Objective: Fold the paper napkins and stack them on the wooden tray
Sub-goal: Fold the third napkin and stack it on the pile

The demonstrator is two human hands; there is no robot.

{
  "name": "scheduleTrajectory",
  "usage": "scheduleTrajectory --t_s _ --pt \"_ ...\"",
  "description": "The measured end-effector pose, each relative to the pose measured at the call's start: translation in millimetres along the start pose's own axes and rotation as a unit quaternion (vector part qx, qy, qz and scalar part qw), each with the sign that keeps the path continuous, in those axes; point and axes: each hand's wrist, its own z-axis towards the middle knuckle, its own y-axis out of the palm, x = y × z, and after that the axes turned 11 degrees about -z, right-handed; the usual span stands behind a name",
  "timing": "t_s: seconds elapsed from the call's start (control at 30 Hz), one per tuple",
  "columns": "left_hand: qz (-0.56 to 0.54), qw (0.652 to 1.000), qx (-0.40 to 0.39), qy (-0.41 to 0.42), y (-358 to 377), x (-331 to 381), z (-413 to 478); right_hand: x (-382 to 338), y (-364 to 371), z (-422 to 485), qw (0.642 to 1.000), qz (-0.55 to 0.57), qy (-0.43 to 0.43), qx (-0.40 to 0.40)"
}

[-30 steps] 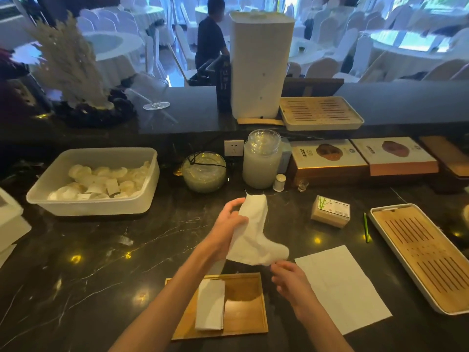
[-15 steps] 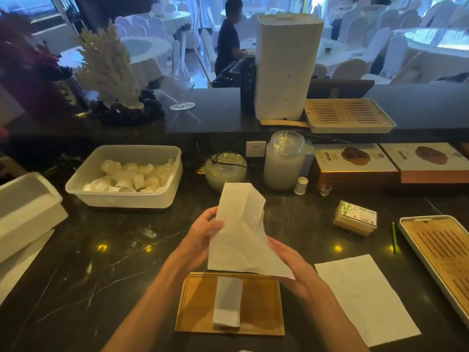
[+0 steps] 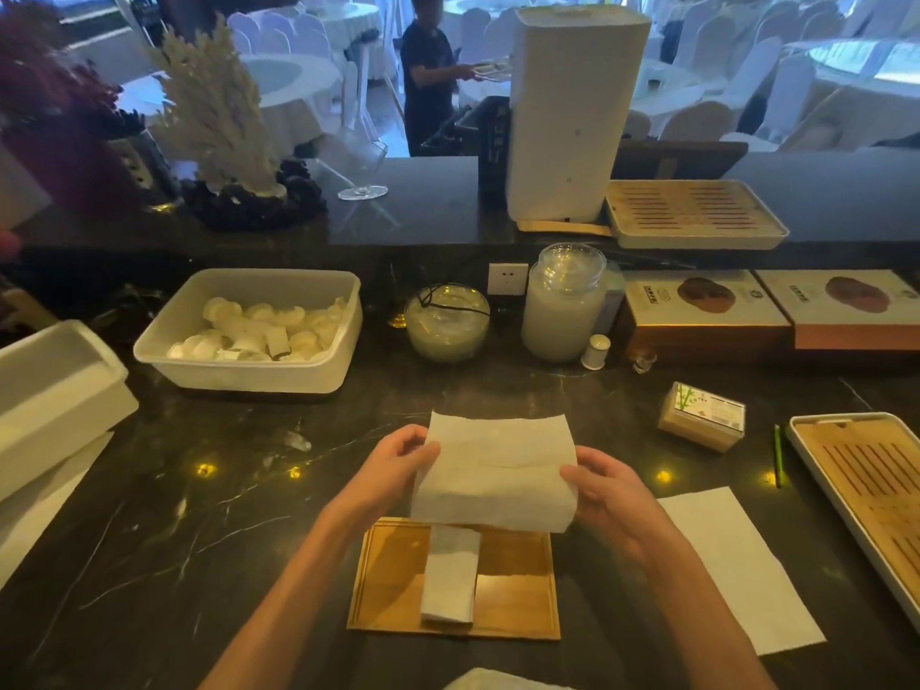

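Observation:
I hold a white paper napkin (image 3: 495, 473) spread flat in the air above the far edge of the wooden tray (image 3: 393, 580). My left hand (image 3: 398, 465) pinches its left edge and my right hand (image 3: 605, 490) pinches its right edge. On the tray lies one folded napkin (image 3: 450, 575), a narrow white strip near the middle. Another unfolded napkin (image 3: 737, 565) lies flat on the dark marble counter to the right of the tray.
A white tub (image 3: 259, 331) of rolled items stands back left, with a glass bowl (image 3: 446, 321) and jar (image 3: 565, 303) behind the napkin. A small box (image 3: 702, 415), a green pen (image 3: 777, 455) and a slatted tray (image 3: 866, 505) lie right. White containers (image 3: 55, 390) sit left.
The napkin, held crumpled and hanging from my left hand a second ago, is now pulled out flat between both hands. My right hand has taken hold of its right edge.

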Motion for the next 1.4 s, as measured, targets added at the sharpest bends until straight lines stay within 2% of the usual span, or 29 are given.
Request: scheduleTrajectory --t_s 0.33,0.63,0.8,1.1,1.23,1.33,1.4 --pt "-0.151 0.987 -0.044 0.016 8.4 16.0 0.1 -42.8 -36.0 -16.9 0.999 0.024 -0.022 0.001" --pt "-0.188 0.979 -0.058 0.059 12.1 42.7 -5.2 -66.6 -31.8 -25.0 0.978 -0.118 -0.13 0.11" --pt "-0.151 0.984 -0.049 0.079 8.3 54.0 -5.2 -75.9 -25.6 -26.1 0.973 -0.103 -0.16 0.13" --pt "-0.139 0.986 -0.029 0.084 11.1 47.9 -8.9 -67.5 -22.1 -19.5 0.968 -0.115 -0.16 0.153" --pt "-0.086 0.992 -0.017 0.094 11.5 44.1 -4.4 -68.5 -22.2 -18.9 0.971 -0.109 -0.145 0.158" --pt "-0.045 0.992 -0.028 0.117 8.3 42.1 0.9 -74.5 -22.0 -22.6 0.977 -0.075 -0.16 0.122" --pt "-0.017 0.992 -0.028 0.121 6.3 39.8 3.3 -80.2 -19.6 -23.6 0.966 -0.125 -0.182 0.137"
